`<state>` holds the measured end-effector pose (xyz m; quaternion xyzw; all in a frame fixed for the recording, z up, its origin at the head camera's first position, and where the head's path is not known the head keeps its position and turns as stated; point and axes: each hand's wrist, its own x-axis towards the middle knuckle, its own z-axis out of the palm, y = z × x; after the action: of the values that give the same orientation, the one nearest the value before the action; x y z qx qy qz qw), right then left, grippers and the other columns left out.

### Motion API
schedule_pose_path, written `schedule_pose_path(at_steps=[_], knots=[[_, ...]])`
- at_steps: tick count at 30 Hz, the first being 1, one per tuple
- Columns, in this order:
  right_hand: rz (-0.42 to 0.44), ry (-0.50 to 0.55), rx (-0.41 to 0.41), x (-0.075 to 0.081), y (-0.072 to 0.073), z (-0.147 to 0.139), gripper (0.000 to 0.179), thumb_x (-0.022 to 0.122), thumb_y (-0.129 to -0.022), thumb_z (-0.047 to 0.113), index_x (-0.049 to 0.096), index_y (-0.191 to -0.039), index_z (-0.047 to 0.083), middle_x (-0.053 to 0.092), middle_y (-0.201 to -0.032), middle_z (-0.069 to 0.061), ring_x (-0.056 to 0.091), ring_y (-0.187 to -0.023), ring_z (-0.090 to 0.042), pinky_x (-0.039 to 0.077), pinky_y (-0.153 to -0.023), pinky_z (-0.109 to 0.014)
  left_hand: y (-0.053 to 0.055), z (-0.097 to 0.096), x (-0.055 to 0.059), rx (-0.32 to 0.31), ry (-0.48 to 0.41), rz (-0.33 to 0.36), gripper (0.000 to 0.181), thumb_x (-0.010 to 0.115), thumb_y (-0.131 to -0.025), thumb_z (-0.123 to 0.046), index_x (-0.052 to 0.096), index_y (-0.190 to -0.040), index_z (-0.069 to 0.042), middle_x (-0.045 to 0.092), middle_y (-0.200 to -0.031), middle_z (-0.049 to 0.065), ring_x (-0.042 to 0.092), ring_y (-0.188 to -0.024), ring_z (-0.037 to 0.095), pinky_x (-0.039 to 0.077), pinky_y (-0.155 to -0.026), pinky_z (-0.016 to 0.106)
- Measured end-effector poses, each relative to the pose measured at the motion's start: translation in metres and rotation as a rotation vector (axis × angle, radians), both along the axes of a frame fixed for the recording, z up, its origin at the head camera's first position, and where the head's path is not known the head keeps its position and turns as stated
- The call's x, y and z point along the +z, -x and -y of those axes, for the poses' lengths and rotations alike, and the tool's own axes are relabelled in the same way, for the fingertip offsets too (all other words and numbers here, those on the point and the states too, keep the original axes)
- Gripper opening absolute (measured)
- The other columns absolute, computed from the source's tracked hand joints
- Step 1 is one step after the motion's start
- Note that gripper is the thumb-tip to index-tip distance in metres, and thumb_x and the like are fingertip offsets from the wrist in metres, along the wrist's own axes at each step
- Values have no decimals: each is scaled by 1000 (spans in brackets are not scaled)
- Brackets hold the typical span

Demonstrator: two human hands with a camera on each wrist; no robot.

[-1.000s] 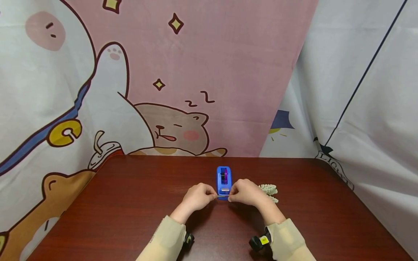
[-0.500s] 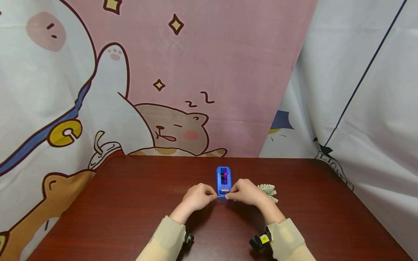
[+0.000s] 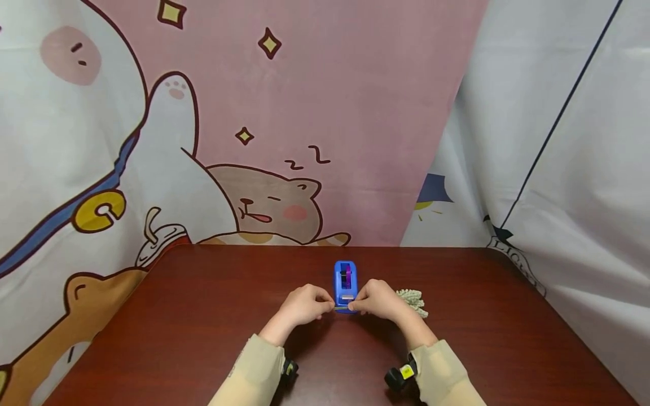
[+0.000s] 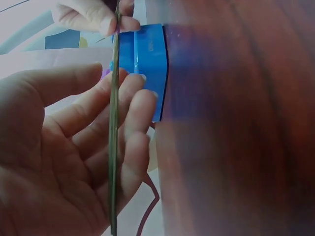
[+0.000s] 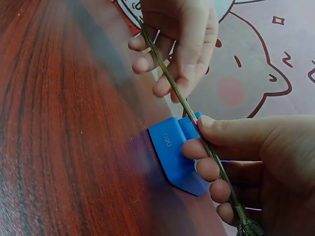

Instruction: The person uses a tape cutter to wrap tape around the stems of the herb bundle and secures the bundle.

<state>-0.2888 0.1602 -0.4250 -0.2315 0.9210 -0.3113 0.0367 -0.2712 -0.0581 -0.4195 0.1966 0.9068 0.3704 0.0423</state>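
Observation:
In the head view a blue tape dispenser (image 3: 345, 292) with a purple roll stands upright on the table. Just at its near end, both hands hold a slim bundle of green stems (image 5: 167, 73). My right hand (image 3: 380, 299) pinches the stems between thumb and fingers. Pale green seed-like heads (image 3: 412, 298) stick out past that hand. With bent fingers behind the stems and the thumb close to them, my left hand (image 3: 304, 304) supports the other end. A small purple glint shows on the stems beside the right thumb.
The dark reddish wooden table (image 3: 228, 338) reaches back to a printed cartoon cloth (image 3: 381, 141). White cloth (image 3: 574, 169) hangs along the right side. Each wrist wears a black camera (image 3: 401, 379) under a pale sleeve (image 3: 442, 369).
The right fingertips have slid a little to the left along the stems, closer to the left hand. The head view has shifted slightly. The dispenser keeps its place on the table.

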Motion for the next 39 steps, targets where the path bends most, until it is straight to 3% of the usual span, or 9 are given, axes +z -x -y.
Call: schedule_pose_path(at_steps=[7, 11, 15, 20, 28, 34, 39], knots=[[-4, 21, 7, -4, 0, 1, 23, 78, -81, 21, 73, -63, 7, 61, -53, 0, 50, -49, -6, 42, -47, -26, 11, 0, 11, 7, 70, -83, 10, 69, -88, -22, 75, -88, -14, 69, -82, -5, 58, -73, 12, 48, -68, 34], [6, 24, 2, -3, 1, 2, 22, 77, -81, 20, 73, -64, 7, 61, -54, 0, 51, -49, -6, 42, -48, -26, 18, -4, 17, 19, 62, -88, 13, 70, -87, -22, 75, -93, -11, 72, -91, 0, 63, -84, 18, 51, -77, 39], [11, 26, -7, -3, 1, 2, 22, 78, -81, 20, 73, -64, 8, 61, -54, 0, 50, -50, -6, 42, -48, -26, 26, -9, 17, 32, 30, -62, 22, 71, -86, -21, 75, -101, -6, 72, -87, 4, 65, -72, 15, 51, -68, 33], [20, 32, -20, -7, 1, 2, 21, 78, -81, 21, 74, -65, 8, 62, -54, 1, 52, -50, -6, 43, -48, -26, 36, -17, 12, 86, -71, 7, 34, 71, -85, -14, 69, -116, 0, 70, -78, 7, 59, -54, 9, 47, -51, 25], [36, 49, -31, -8, 1, 4, 21, 78, -81, 19, 74, -64, 7, 62, -54, 0, 53, -50, -8, 44, -48, -28, 47, -28, 5, 194, -163, 26, 38, 71, -85, -8, 67, -122, -1, 69, -79, 5, 58, -53, 10, 48, -51, 25], [36, 50, -38, -10, 2, 3, 21, 78, -80, 22, 74, -63, 10, 61, -53, 3, 54, -50, -8, 45, -49, -28, 50, -29, -3, 231, -187, -27, 34, 74, -83, -9, 71, -116, -5, 70, -79, 4, 58, -53, 8, 45, -50, 24], [40, 53, -46, -6, 0, 4, 20, 79, -80, 19, 74, -65, 7, 61, -54, 2, 53, -51, -8, 44, -49, -28, 51, -31, -10, 259, -190, -86, 32, 77, -80, -10, 74, -112, -7, 73, -87, 7, 63, -57, 9, 50, -56, 26]])
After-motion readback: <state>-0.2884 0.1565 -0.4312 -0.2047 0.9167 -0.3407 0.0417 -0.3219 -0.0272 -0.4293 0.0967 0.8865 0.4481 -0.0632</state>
